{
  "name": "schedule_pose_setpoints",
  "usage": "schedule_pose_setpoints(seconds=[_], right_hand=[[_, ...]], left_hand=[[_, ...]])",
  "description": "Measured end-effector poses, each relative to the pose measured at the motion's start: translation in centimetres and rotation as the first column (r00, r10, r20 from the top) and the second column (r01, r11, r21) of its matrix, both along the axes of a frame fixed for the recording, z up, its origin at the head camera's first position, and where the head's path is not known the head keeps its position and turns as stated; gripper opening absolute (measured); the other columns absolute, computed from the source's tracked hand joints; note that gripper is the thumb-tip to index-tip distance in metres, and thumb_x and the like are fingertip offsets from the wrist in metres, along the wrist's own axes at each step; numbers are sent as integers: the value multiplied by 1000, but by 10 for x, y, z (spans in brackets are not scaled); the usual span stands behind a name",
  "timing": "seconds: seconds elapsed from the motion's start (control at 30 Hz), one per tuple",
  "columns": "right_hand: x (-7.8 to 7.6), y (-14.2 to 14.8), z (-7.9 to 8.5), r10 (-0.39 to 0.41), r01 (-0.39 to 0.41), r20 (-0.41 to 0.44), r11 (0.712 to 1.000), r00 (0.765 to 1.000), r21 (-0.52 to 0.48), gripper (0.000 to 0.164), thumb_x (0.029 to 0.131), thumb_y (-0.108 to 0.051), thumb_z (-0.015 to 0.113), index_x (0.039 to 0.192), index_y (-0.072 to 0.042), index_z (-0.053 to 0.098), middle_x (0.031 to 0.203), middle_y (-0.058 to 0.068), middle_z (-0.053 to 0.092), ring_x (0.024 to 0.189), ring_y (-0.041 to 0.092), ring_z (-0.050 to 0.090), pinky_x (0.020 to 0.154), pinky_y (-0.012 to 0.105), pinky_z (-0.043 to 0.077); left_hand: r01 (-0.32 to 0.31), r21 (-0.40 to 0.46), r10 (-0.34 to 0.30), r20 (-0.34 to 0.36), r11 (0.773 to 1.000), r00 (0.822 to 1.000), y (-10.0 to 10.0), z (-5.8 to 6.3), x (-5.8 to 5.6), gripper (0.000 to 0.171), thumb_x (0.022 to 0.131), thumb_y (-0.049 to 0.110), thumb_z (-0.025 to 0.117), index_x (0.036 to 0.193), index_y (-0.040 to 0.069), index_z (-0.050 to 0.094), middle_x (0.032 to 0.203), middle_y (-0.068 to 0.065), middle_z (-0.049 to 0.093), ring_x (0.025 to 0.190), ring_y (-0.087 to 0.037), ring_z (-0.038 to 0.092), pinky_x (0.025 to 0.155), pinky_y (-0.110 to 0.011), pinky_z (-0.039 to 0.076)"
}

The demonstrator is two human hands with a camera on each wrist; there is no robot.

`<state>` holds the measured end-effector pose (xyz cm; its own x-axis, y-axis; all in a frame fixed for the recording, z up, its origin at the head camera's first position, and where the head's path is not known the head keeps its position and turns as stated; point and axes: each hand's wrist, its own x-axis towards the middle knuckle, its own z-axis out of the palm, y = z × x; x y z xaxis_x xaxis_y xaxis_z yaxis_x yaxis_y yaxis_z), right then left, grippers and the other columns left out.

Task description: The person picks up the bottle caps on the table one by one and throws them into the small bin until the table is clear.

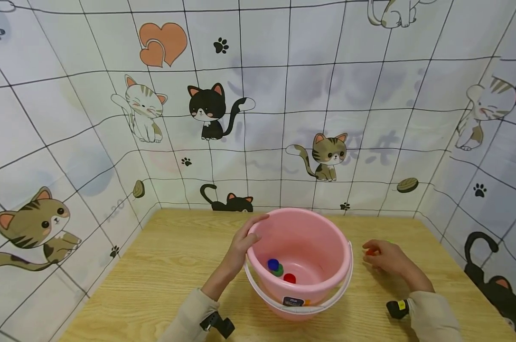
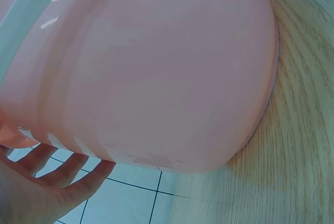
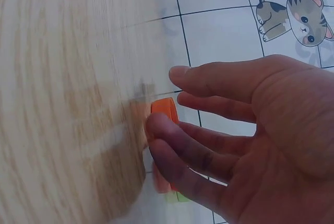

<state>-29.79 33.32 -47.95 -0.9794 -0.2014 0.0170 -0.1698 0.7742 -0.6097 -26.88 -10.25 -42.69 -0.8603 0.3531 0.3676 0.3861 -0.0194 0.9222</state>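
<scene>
A pink bucket with a white handle stands on the table. My left hand grips its left rim, thumb over the edge and fingers against the outside wall. Inside, on the bottom, lie a blue cap, a green cap and a red cap. To the right of the bucket, my right hand is low over the table, thumb and fingers apart. Its fingertips are right at an orange-red bottle cap, which they partly hide.
A light green piece shows past the right hand's fingers. The wooden table ends at a tiled-pattern wall cover printed with cats, behind and on both sides. Each wrist wears a small black camera. The bucket's handle hangs down in front.
</scene>
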Motion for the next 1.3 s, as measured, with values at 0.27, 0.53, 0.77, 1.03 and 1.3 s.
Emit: schedule_pose_setpoints(seconds=[0.27, 0.53, 0.77, 1.03, 1.3], right_hand=[[-2, 3, 2, 10, -6, -53, 997, 999, 78, 41, 92, -17, 72, 123, 8, 64, 107, 21, 72, 84, 22, 67, 70, 34, 56], [-2, 5, 2, 26, -11, -111, 991, 993, 131, 35, 90, -18, 74, 116, 6, 69, 103, 17, 74, 95, 31, 68, 80, 45, 56], [-1, 3, 4, -4, 14, -75, 991, 997, 131, 38, 88, -18, 75, 114, 8, 70, 103, 18, 74, 93, 29, 65, 79, 43, 55], [-2, -2, 5, 10, 2, -89, 992, 996, 124, 39, 83, -14, 77, 113, 10, 71, 104, 20, 75, 93, 30, 69, 77, 44, 57], [-4, -3, 3, 29, -18, -85, 992, 996, 128, 41, 79, -16, 82, 111, 8, 73, 97, 12, 75, 87, 23, 68, 75, 38, 55]], left_hand=[[-6, 3, 6, -5, 1000, 1000, 0, 0, -1, 56, 97, 21, 44, 153, 17, 49, 155, -17, 48, 129, -42, 57, 101, -59, 53], [-4, 6, 4, 6, 1000, 1000, -1, -1, 0, 55, 98, 21, 44, 152, 19, 49, 154, -13, 50, 127, -42, 58, 100, -62, 53], [-7, 7, 7, 0, 1000, 1000, 0, -1, 0, 55, 97, 21, 44, 152, 18, 50, 154, -17, 49, 126, -43, 58, 99, -59, 54], [5, 23, -6, 13, 1000, 1000, -1, -3, -2, 55, 97, 19, 45, 152, 16, 49, 152, -18, 50, 125, -43, 58, 99, -58, 55], [6, 25, -6, 4, 1000, 1000, -1, -2, -1, 56, 96, 22, 45, 152, 16, 49, 153, -18, 49, 127, -43, 57, 100, -60, 54]])
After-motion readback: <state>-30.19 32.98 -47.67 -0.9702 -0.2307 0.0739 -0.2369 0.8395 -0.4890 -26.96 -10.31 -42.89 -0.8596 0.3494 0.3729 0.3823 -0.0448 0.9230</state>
